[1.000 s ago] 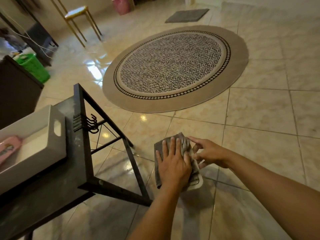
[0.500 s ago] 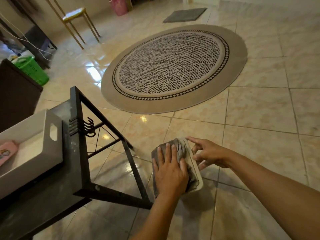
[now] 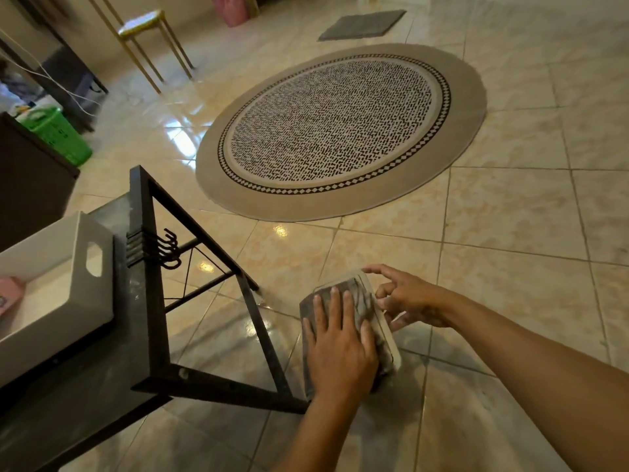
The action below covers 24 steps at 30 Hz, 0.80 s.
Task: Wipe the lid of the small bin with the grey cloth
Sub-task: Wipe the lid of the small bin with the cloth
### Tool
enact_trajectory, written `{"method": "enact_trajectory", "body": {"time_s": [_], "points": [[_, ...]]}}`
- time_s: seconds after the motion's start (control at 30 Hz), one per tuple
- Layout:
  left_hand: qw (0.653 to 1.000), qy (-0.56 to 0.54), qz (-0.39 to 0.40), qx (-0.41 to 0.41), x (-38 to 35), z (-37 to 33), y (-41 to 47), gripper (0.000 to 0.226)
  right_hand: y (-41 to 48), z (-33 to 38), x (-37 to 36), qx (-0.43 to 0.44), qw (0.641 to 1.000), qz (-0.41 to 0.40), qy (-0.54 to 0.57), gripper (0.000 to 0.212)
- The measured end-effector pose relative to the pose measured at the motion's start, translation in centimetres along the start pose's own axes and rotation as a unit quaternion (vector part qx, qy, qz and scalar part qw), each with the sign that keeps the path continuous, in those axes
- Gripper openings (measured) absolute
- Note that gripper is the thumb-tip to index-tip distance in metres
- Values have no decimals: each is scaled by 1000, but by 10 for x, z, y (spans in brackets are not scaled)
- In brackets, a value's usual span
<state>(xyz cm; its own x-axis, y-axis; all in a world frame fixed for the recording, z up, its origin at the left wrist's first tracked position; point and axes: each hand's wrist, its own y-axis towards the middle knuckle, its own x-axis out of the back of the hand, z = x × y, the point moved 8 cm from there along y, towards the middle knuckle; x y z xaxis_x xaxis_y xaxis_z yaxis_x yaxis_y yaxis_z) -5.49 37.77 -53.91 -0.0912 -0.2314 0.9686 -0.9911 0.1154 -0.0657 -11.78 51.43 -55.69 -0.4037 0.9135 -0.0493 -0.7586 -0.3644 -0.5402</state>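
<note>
Grey folded cloth (image 3: 366, 303) lies spread over the white rectangular plastic lid (image 3: 386, 327) of the small bin, and the person's left hand (image 3: 340, 345) presses it down flat, palm on the fabric, fingers straight and spread apart rather than curled round anything. That hand's grip is open and flattened; it pins the cloth instead of pinching it. The right hand (image 3: 408, 298) sits just beside the lid's right edge, fingers loosely curled and parted, fingertips touching or nearly touching the rim as if steadying it; whether it truly clasps the edge I cannot tell from here.

The bin stands on the glossy beige tiled floor (image 3: 510, 233), close to the corner leg of the dark metal-framed counter (image 3: 146, 301), which carries a white plastic tray (image 3: 85, 267) with a cut-out handle. The bin's body is hidden under lid, cloth and hands.

What matters for the coming stroke: the lid's long axis runs away from the person, tilting slightly left at the far end, and the left hand covers the near half. A bare strip of white shows along the right edge and at the far end beyond the fingertips. To my eye the left hand is the one placed to push forward along that axis, while the right holds things still
</note>
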Motion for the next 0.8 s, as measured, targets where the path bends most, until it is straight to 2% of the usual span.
{"method": "enact_trajectory", "body": {"time_s": [0.17, 0.33, 0.43, 0.53, 0.67, 0.8], "points": [[999, 25, -2, -29, -2, -23, 14, 63, 3, 3, -1, 13, 1000, -4, -10, 68], [999, 4, -14, 31, 11, 6, 18, 61, 0, 7, 0, 33, 999, -23, -7, 65], [1000, 16, -7, -1, -6, -12, -11, 63, 0, 7, -1, 35, 999, -18, -19, 65], [999, 30, -6, -19, -12, -25, 2, 63, -1, 7, -2, 29, 999, -16, -29, 69], [999, 20, 5, 35, 8, -8, 36, 60, -2, 9, -3, 30, 999, -23, -28, 69], [999, 11, -10, 48, 1, -3, 1, 62, 0, 8, -4, 27, 999, -25, -20, 65]]}}
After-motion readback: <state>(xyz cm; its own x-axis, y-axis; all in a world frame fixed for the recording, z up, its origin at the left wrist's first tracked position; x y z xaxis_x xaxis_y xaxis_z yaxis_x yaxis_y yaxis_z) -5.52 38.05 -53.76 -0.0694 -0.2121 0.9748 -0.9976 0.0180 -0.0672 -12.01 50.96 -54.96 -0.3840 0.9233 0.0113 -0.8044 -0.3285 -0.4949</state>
